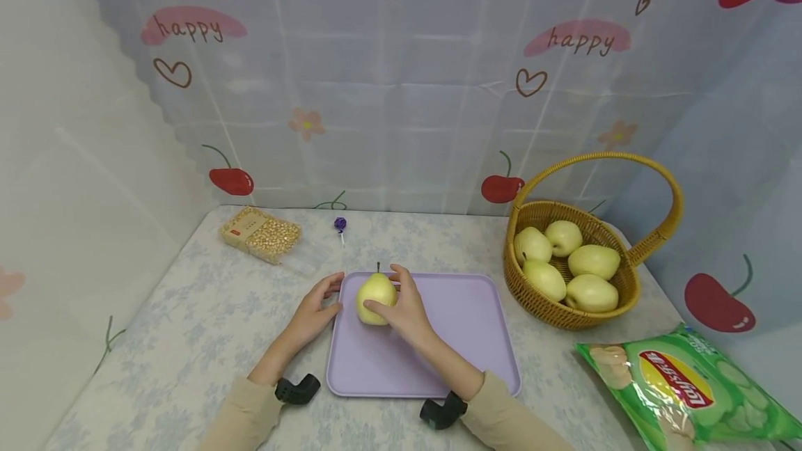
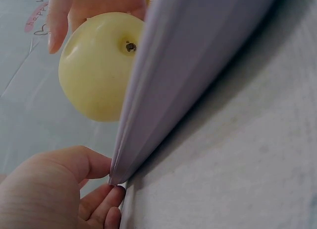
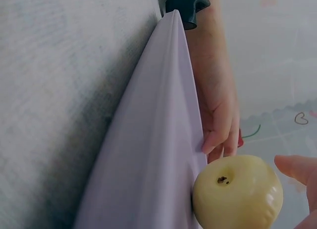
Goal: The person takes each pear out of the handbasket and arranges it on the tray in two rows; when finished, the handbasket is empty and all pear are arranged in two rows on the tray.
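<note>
A yellow-green pear [image 1: 374,298] lies at the left end of a lilac tray [image 1: 451,333], its stem pointing away. Its lower end faces the wrist cameras. My right hand [image 1: 407,308] curves around the pear from the right. In the right wrist view a small gap shows between the thumb tip and the pear [image 3: 238,192]; finger contact is hard to see. At the tray's left rim, my left hand [image 1: 318,312] pinches the edge, thumb on the rim and fingertips below it, as the left wrist view shows.
A wicker basket [image 1: 525,298] with several pears stands at right, its tall handle arching up. In front of it lies a green chip bag [image 1: 695,388]. A bag of corn kernels [image 1: 263,232] and a purple lollipop [image 1: 340,225] are at the back left.
</note>
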`<state>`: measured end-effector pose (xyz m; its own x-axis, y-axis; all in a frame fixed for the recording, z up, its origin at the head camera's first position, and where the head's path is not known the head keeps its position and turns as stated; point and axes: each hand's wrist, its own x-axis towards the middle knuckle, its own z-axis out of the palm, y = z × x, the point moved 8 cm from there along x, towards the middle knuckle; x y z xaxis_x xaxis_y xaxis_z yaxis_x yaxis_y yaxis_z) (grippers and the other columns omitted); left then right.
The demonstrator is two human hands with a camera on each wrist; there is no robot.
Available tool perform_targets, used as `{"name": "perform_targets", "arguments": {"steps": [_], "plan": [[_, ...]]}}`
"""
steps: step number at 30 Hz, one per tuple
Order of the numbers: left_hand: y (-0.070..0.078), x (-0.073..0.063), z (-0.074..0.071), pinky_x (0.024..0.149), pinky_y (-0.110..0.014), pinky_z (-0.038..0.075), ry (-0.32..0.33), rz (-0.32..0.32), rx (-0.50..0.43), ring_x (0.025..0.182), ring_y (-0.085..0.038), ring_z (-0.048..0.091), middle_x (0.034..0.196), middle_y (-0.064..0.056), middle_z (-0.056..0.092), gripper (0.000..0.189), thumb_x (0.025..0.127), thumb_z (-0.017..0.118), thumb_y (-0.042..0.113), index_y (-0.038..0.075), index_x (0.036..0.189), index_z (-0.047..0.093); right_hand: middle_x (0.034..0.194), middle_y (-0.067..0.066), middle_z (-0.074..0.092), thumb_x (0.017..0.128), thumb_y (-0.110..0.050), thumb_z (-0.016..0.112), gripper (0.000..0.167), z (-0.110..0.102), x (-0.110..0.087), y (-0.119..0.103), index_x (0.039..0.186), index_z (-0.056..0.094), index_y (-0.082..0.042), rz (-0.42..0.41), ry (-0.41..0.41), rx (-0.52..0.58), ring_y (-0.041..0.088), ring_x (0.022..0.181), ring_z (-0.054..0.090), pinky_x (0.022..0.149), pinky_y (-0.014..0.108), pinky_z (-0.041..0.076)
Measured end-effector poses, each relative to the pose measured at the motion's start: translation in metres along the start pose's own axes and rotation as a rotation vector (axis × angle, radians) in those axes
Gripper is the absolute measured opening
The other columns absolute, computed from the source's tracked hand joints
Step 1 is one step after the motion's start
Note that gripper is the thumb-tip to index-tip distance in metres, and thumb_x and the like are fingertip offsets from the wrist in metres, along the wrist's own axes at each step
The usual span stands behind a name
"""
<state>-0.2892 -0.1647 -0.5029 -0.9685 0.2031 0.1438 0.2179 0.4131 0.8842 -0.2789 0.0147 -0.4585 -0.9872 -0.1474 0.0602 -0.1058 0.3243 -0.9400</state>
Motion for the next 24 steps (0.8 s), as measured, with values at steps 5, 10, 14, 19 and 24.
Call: {"name": "perform_targets", "arguments": {"steps": [5, 10, 14, 19, 24], "plan": [[-0.002, 0.001, 0.0, 0.108, -0.052, 0.033, 0.002, -0.001, 0.002, 0.128, -0.033, 0.047, 0.144, -0.017, 0.045, 0.056, 0.09, 0.055, 0.0, 0.004, 0.143, 0.039, 0.136, 0.023, 0.046, 0.076, -0.022, 0.077, 0.082, 0.0, -0.001, -0.001, 0.142, 0.033, -0.002, 0.003, -0.003, -0.007, 0.039, 0.121, 0.049, 0.095, 0.053, 0.046], [-0.001, 0.001, 0.001, 0.107, -0.053, 0.034, 0.011, 0.015, 0.014, 0.126, -0.034, 0.048, 0.142, -0.018, 0.047, 0.056, 0.089, 0.055, 0.0, 0.003, 0.143, 0.039, 0.136, 0.023, 0.047, 0.077, -0.023, 0.076, 0.08, -0.007, 0.0, -0.003, 0.142, 0.034, -0.002, 0.003, 0.012, -0.01, 0.039, 0.123, 0.048, 0.099, 0.053, 0.043], [-0.002, 0.002, 0.001, 0.107, -0.052, 0.034, 0.009, 0.021, 0.02, 0.126, -0.034, 0.048, 0.142, -0.018, 0.046, 0.056, 0.089, 0.056, 0.0, 0.002, 0.143, 0.039, 0.137, 0.023, 0.046, 0.08, -0.022, 0.074, 0.076, -0.025, 0.003, -0.009, 0.142, 0.034, -0.003, -0.002, 0.043, 0.009, 0.04, 0.125, 0.046, 0.102, 0.055, 0.041], [-0.004, 0.0, 0.0, 0.108, -0.051, 0.034, 0.008, -0.012, 0.014, 0.128, -0.032, 0.047, 0.143, -0.016, 0.046, 0.057, 0.089, 0.056, 0.001, 0.004, 0.143, 0.039, 0.136, 0.02, 0.047, 0.082, -0.018, 0.072, 0.071, -0.069, 0.01, -0.013, 0.141, 0.036, -0.005, -0.009, 0.125, 0.034, 0.039, 0.127, 0.045, 0.104, 0.055, 0.039], [-0.002, 0.0, 0.001, 0.108, -0.052, 0.033, 0.001, -0.012, 0.007, 0.128, -0.033, 0.046, 0.143, -0.017, 0.046, 0.057, 0.09, 0.056, 0.002, 0.006, 0.144, 0.038, 0.136, 0.021, 0.044, 0.088, -0.016, 0.066, 0.065, -0.141, 0.012, -0.007, 0.142, 0.033, -0.004, -0.03, 0.247, 0.053, 0.037, 0.127, 0.042, 0.106, 0.051, 0.037]]}}
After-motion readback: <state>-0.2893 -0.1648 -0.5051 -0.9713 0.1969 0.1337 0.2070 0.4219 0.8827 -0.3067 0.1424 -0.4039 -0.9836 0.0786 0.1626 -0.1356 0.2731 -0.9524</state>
